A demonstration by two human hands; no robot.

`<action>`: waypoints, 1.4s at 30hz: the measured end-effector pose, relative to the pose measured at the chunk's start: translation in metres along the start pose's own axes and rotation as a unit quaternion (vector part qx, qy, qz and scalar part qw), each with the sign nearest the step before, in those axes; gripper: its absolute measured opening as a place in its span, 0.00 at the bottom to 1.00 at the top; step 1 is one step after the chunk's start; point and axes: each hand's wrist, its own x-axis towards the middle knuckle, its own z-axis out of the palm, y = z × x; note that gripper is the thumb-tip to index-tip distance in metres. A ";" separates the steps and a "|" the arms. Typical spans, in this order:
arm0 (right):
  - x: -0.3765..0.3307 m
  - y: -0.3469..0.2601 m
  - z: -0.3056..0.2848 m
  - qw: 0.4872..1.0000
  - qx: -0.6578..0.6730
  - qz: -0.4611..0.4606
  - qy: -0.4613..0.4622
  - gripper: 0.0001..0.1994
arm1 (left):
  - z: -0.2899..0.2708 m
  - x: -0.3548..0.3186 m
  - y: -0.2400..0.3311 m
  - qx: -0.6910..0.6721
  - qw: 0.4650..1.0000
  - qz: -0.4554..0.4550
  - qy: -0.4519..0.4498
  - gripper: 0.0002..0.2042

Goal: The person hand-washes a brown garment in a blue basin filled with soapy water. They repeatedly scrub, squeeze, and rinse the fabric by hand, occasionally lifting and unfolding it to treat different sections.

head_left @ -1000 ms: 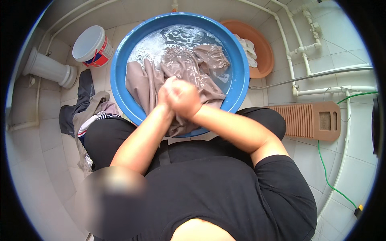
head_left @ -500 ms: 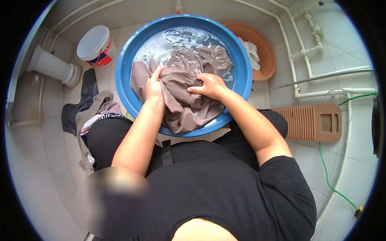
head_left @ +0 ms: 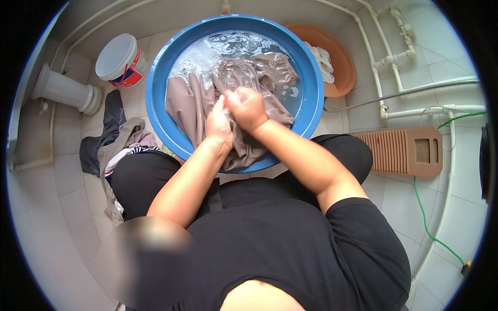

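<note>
A wet, taupe-brown garment [head_left: 189, 103] lies bunched in a large round blue basin [head_left: 157, 109] of soapy water. One of its ends, gathered like a cuff, rests in the water on the right. My left hand [head_left: 220, 125] and my right hand [head_left: 249, 110] meet over the middle of the cloth, knuckles close together. The right is curled into a fist around a fold, somewhat blurred. Fingers of the left close on the cloth beside it, partly hidden by the right hand.
Left of the basin stand a lidded white bucket [head_left: 115, 58] and a heap of clothes [head_left: 111, 140]. An orange-brown basin [head_left: 346, 78] with white cloth sits behind right. A brown washboard [head_left: 397, 150] lies by my right knee. Pipes [head_left: 386, 62] and a green cord [head_left: 425, 217] run along the right.
My right hand has moved left and closed into a fist on the cloth. The left has shifted right and nearer to me, so both hands now touch or nearly touch.
</note>
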 end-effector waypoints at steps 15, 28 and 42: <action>-0.011 -0.023 0.001 0.994 -0.039 -0.098 0.013 0.12 | -0.038 0.014 -0.013 0.039 0.998 0.046 -0.022 0.13; -0.008 0.050 -0.051 0.963 0.008 0.196 -0.186 0.19 | -0.005 -0.027 0.046 0.419 0.867 -0.037 -0.268 0.28; 0.001 0.038 -0.061 0.920 -0.225 0.162 -0.277 0.17 | -0.025 -0.017 0.053 0.749 0.642 0.142 -0.082 0.32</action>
